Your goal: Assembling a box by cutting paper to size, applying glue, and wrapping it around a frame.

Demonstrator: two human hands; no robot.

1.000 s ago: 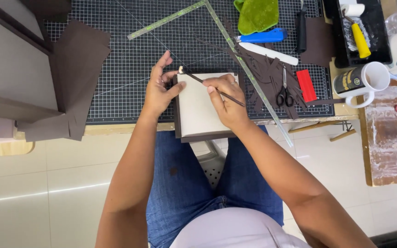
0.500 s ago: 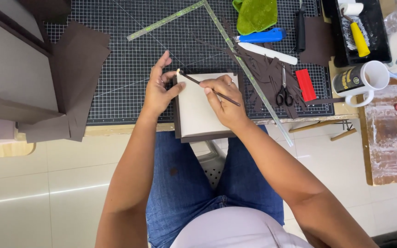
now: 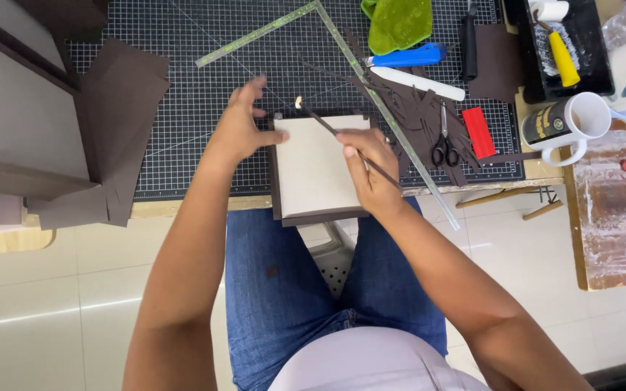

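A pale board with a dark brown border (image 3: 316, 170) lies at the front edge of a gridded cutting mat (image 3: 204, 87), partly overhanging my lap. My right hand (image 3: 371, 170) is shut on a thin dark brush (image 3: 327, 127), whose pale tip touches the board's far left corner. On the board's left edge rests my left hand (image 3: 244, 123), thumb pressing the border and fingers spread over the mat.
A metal square ruler (image 3: 371, 94) lies diagonally beside the board. Brown paper sheets (image 3: 121, 108) and grey boxes (image 3: 16, 116) sit at left. Scissors (image 3: 443, 141), a red block (image 3: 478, 132), brown scraps, a blue tool, green cloth, a mug (image 3: 566, 123) and a roller tray lie at right.
The left fingers have lifted and spread away from the corner. The brush tip has moved slightly along the board's far left corner.
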